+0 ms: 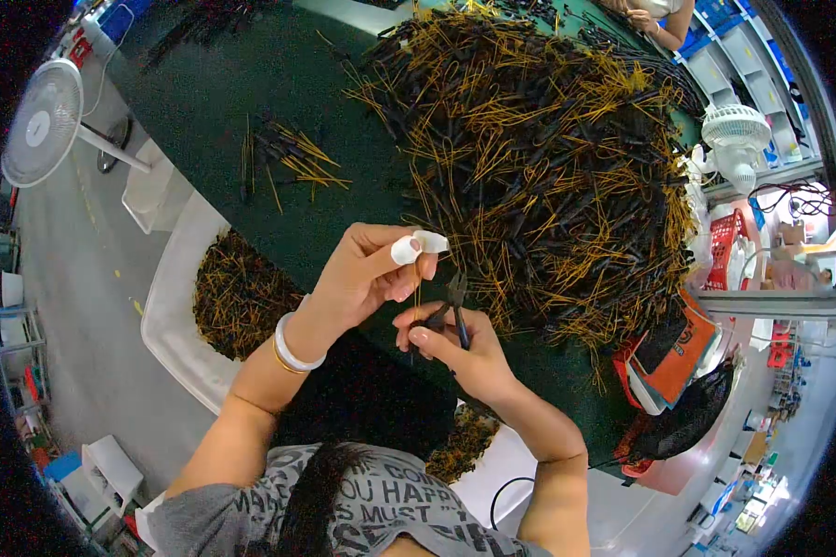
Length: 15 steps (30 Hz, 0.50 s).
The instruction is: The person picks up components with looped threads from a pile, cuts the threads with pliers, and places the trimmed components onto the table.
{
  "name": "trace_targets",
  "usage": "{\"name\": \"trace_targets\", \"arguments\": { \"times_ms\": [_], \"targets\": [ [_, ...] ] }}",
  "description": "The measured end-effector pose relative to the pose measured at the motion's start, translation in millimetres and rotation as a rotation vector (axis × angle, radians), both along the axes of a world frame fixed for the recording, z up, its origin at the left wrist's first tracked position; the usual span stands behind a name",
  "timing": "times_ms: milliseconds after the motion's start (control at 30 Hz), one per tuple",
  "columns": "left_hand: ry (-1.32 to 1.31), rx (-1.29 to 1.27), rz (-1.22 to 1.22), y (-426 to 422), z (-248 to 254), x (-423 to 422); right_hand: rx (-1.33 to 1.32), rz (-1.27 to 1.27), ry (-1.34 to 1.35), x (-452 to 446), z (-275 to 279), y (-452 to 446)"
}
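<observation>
My left hand point(373, 269), with white coverings on its thumb and forefinger, is closed in a pinch on a thin yellow wire point(416, 290). The wire runs down to my right hand point(464, 351). That hand is closed around small pliers point(456, 295) with dark handles, their jaws pointing up and away from me. Its thumb and fingertips also pinch a black piece point(427, 322) at the wire's lower end, partly hidden by the fingers. Just beyond both hands lies a large heap of black parts with yellow wires point(539, 176).
A small bunch of wired parts point(297, 158) lies on the dark green table point(195, 121). White tubs point(172, 306) holding more parts stand below its near edge. A standing fan point(42, 123) is at left, a smaller fan point(736, 139) at right. Another person's hand point(643, 20) shows at top right.
</observation>
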<state>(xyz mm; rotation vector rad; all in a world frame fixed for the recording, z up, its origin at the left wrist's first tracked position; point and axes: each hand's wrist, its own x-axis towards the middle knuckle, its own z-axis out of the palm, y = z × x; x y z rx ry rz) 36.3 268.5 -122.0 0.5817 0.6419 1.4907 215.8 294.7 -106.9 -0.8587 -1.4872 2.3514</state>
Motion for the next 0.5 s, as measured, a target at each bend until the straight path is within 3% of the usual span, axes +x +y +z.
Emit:
{"name": "trace_targets", "arguments": {
  "times_ms": [500],
  "targets": [
    [0.097, -0.033, 0.295, -3, -2, 13, 0.005, -0.003, -0.017, -3, 5, -4]
  ]
}}
